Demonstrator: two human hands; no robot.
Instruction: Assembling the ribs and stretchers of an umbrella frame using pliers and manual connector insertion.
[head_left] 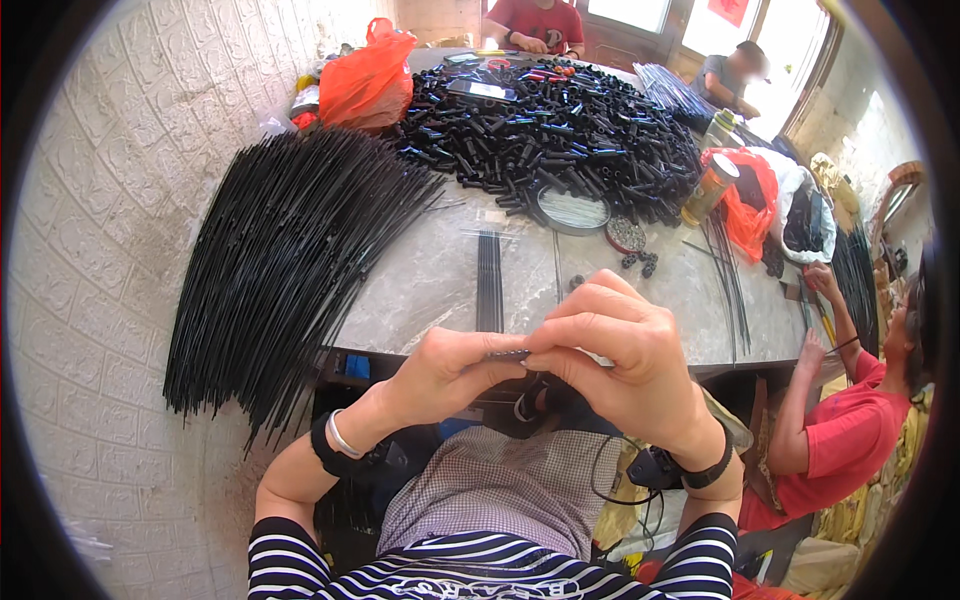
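Just in front of the table's near edge my two hands meet. My left hand (440,375) pinches a small dark strip-like piece (508,355) between thumb and forefinger. The thumb and fingers of my right hand (620,350) close on its right end. Directly beyond the fingers, a narrow row of thin black rods (489,275) lies side by side on the table (400,310), with a few thin pale wires (488,234) across its far end. My hands hide the near ends, so whether the dark piece belongs to these rods I cannot tell.
A large sheaf of black rods (280,270) overhangs the left edge. Short black tubes (570,130) form a heap at the back, near a round dish (573,225), a small red tin (625,235) and a red bag (368,80). A co-worker in red (845,430) sits right.
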